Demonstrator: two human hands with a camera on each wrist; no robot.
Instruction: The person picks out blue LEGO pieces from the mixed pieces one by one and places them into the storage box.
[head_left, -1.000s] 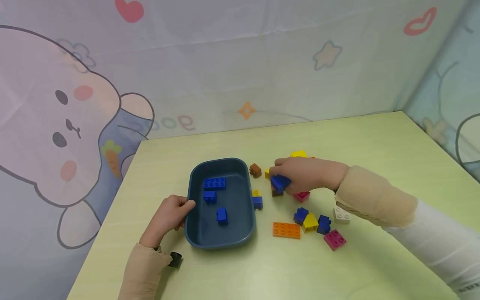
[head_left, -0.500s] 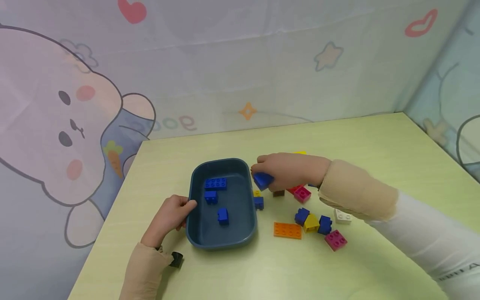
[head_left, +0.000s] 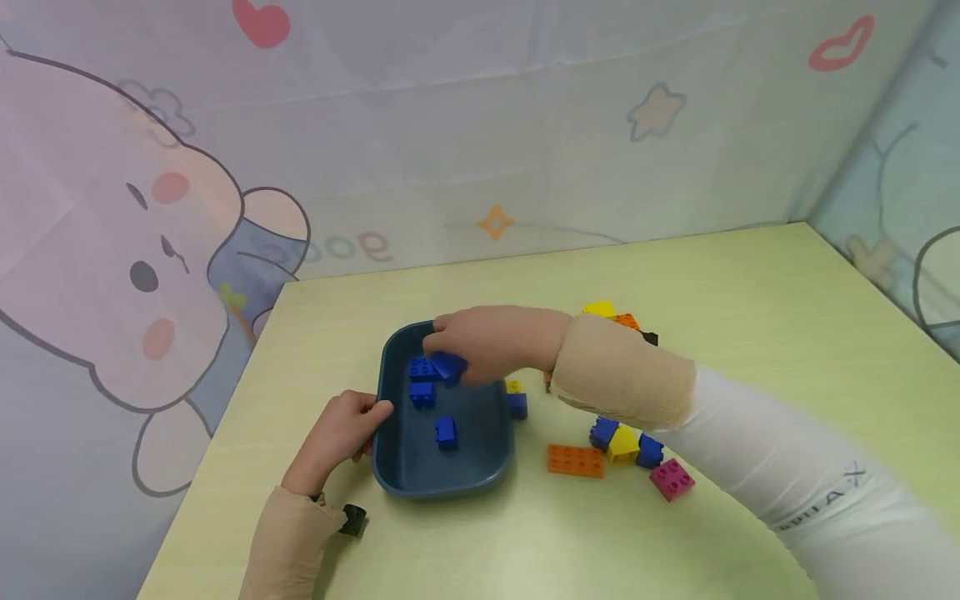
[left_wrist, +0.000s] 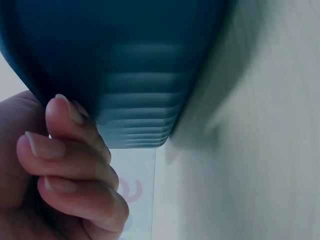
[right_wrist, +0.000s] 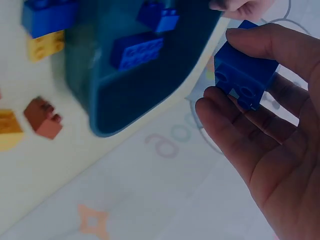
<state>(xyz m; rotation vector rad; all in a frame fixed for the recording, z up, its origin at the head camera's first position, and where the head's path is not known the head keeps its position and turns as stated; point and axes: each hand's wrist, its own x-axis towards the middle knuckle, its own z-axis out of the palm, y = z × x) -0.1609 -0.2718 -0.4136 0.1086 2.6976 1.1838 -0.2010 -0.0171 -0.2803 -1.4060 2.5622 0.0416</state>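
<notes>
One dark blue tub [head_left: 476,458] stands on the worktop [head_left: 750,308], three blue blocks [head_left: 446,432] lying inside it, its left rim grasped between thumb and fingers of the left grip [head_left: 342,432]. One further blue block [head_left: 450,367] is pinched in the right grip [head_left: 498,342], over the far part of the tub. Right of the tub lie a yellow block [head_left: 513,387] and a blue piece [head_left: 517,407] just beside its wall, then an orange block [head_left: 575,461], then a magenta block [head_left: 672,480] farther off

And on the far side, a pale printed backdrop [head_left: 465,125]! At left, a sideways cartoon animal [head_left: 112,250]; high above it, a red heart [head_left: 262,25]; farther right, an orange sparkle [head_left: 504,222], then a peach star [head_left: 656,111]! Nearer, a yellow-green tabletop [head_left: 750,292].
</notes>
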